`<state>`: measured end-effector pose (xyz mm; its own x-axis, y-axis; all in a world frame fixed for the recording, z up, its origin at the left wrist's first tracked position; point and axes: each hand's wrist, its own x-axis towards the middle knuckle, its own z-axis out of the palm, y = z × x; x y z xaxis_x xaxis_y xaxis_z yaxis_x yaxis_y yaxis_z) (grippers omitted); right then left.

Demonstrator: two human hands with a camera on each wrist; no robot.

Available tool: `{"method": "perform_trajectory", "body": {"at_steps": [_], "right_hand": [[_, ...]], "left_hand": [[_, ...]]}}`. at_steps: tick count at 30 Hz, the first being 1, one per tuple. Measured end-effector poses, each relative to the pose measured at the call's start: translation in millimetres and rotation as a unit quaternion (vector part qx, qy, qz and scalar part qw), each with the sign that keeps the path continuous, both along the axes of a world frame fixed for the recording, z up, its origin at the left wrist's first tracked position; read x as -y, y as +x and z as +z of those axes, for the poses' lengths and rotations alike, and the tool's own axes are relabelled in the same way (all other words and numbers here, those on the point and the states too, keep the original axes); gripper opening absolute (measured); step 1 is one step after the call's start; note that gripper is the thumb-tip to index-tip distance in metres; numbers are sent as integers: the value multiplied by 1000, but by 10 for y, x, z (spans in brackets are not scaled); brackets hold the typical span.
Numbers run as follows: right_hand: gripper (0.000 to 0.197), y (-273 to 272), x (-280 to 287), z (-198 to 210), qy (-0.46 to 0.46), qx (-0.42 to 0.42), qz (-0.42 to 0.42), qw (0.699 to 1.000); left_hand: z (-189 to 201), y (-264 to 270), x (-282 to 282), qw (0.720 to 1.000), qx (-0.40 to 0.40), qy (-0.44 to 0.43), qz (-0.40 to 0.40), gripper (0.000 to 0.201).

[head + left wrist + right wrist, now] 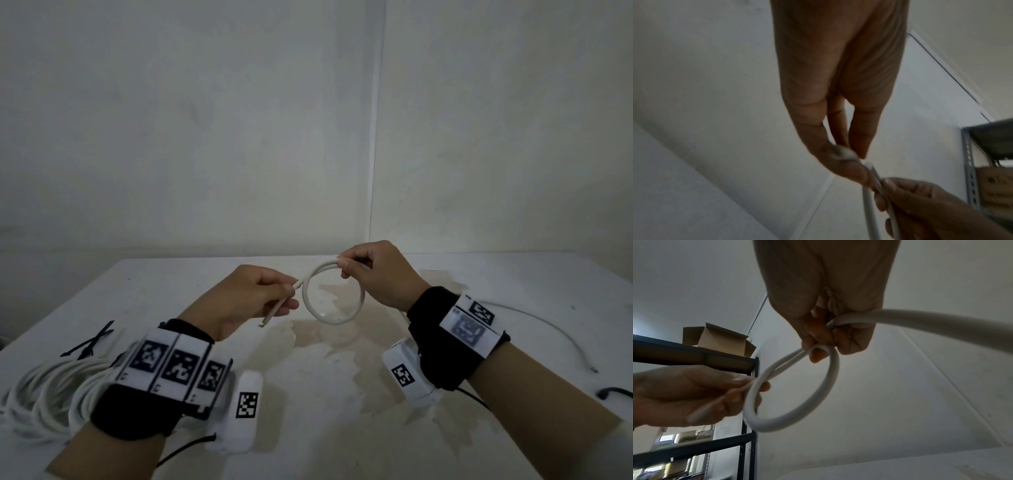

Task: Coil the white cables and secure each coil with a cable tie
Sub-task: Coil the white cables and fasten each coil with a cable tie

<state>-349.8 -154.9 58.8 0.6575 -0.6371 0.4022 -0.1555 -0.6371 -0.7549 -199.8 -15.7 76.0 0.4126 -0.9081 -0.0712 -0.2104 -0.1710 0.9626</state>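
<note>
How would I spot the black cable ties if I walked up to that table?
Start at the white table and look to its left edge. Beside the pile of coiled white cables lie the black cable ties, thin dark strips fanned out, the only black things among white cable there.

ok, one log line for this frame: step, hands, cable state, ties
step: coiling | left hand: pinches cable end | right hand: holds top of loop | white cable: one loop, above table | cable ties: on table, unused

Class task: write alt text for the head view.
Two hands hold a white cable in one loop above a stained white table: the left hand pinches its free end, the right hand grips the top. Coiled white cables and black cable ties lie left.
</note>
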Motion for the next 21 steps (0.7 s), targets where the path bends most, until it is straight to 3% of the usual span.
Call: {"method": "perform_trajectory", "body": {"at_steps": [6,12,16,21], "right_hand": [[20,2,13,7,-4,18,-10,1000],[20,-31,-2,-9,-34,38,-28,998],[23,-33,-29,-88,-31,36,-28,998],[25,-53,-94,-38,1,57,-8,998]], "left_hand": [[-74,-75,-42,988,-150,-33,-34,6],[-203,-314,74,955,-268,-113,-57,17],[-220,-424,119,975,-196,-96,-46,16],[-307,-361,173,985,-68,-145,69,19]]}}
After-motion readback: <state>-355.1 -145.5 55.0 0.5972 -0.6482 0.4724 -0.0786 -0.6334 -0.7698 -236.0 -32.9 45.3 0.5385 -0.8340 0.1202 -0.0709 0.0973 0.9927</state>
